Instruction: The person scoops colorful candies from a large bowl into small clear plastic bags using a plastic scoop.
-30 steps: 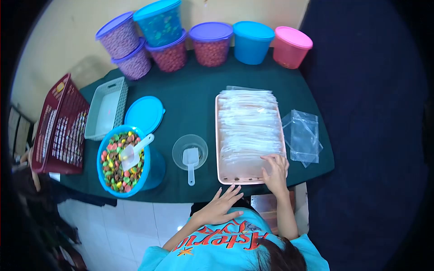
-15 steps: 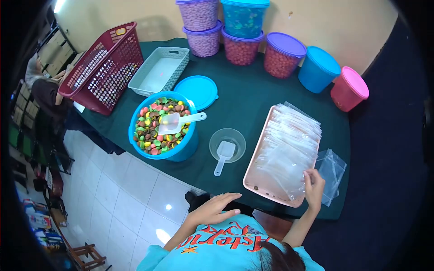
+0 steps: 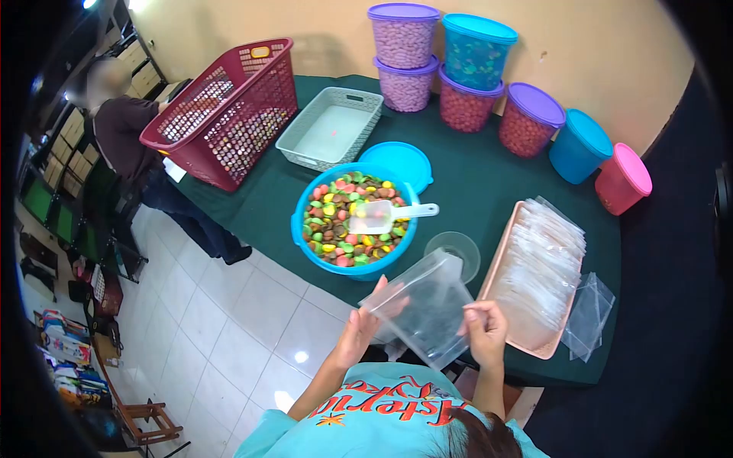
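A clear plastic bag (image 3: pixel 424 305) is held up in front of me, over the table's front edge. My right hand (image 3: pixel 486 330) pinches its right side. At the bag's left end is my left hand (image 3: pixel 363 324), fingers apart, partly behind the plastic. Beyond the bag stands a clear bowl (image 3: pixel 463 249), partly covered by it. A blue tub (image 3: pixel 298 229) of colourful shell-shaped pieces stands to the left, with a white scoop (image 3: pixel 374 219) lying on top. To the right, a pink tray (image 3: pixel 496 263) holds a stack of clear bags (image 3: pixel 546 259).
Loose bags (image 3: pixel 590 314) lie right of the tray. A blue lid (image 3: pixel 398 164), a grey basket (image 3: pixel 330 130) and a maroon basket (image 3: pixel 229 130) stand beyond the tub. Several lidded tubs (image 3: pixel 532 118) line the wall. Another person (image 3: pixel 126 126) stands at far left.
My right hand has moved left from the tray with a bag. My left hand has risen to the bag's left end. The view has shifted, and the other person appears more upright.
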A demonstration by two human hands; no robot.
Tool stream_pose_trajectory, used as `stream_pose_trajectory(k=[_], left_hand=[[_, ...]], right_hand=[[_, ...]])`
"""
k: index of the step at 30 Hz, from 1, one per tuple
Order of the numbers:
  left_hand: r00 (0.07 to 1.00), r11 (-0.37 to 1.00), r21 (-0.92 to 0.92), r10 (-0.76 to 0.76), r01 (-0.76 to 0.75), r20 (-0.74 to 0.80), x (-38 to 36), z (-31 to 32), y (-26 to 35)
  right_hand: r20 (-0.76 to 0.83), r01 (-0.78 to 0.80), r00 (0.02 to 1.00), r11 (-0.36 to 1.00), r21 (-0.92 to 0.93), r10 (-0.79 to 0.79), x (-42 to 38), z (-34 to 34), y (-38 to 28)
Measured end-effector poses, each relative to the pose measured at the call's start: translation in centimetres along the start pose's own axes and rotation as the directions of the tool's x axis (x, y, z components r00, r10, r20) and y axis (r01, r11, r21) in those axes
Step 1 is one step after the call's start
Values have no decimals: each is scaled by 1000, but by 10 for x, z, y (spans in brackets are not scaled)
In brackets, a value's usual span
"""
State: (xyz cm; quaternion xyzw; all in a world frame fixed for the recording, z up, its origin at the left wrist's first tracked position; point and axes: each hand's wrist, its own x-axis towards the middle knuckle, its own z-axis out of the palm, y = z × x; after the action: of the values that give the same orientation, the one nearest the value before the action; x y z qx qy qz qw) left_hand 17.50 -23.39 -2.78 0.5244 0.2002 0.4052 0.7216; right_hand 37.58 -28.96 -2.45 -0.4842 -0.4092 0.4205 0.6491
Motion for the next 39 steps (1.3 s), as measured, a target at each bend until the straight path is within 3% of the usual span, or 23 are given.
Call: stream_pose_trajectory(k=[1,3,5,7,10,19,22,23,24,26,28,31,33,35,39], left_hand=[[998,995,-93,30,-36,-61,-4,-8,4],[998,992,-118,48,-53,-50,-12,-27,13],[991,953,-272,129,-134,-37,-19,-44,20],[992,954,-274,119,-124,-36,-29,-59,30],[977,894,-397,209,-210,-47,-42,-84,39],[975,949,-248,163,-196,-149,-72,-144,65],[974,954,-207,194,-215,-116,-70,-153,64],[974,952,-216,195,-217,-119,-70,-154,64],[979,969,-153,177,-192,-104,-70,-155,64],[983,982,-89,159,-167,-92,-68,-156,64],[982,973,-129,191,-191,-14,-64,-155,64],[980,971,-139,196,-197,-15,-58,-152,62],[985,974,-156,157,-167,-71,-61,-148,60],[991,983,-182,13,-37,-133,-61,-145,64],[988,977,-196,50,-79,-149,-43,-140,67]], right_hand=[[51,-33,998,999,31,32,-2,17,6],[130,-119,985,993,16,116,-6,49,18],[193,-197,962,980,11,191,-12,80,30],[253,-249,940,967,58,227,-19,111,44],[355,-432,858,895,109,371,-25,148,51],[404,-439,834,896,75,375,-28,216,74],[398,-462,807,886,-35,436,-23,217,71],[339,-175,906,954,-243,252,-16,215,66],[328,118,944,888,-444,39,-9,214,59],[267,268,952,825,-497,-149,4,220,32],[322,489,870,729,-479,-372,15,230,11],[505,662,731,653,-366,-458,28,247,-2],[617,687,688,617,-384,-382,38,256,-5],[639,690,669,637,-345,-380,46,258,6],[589,719,650,640,-271,-481,57,252,22]])
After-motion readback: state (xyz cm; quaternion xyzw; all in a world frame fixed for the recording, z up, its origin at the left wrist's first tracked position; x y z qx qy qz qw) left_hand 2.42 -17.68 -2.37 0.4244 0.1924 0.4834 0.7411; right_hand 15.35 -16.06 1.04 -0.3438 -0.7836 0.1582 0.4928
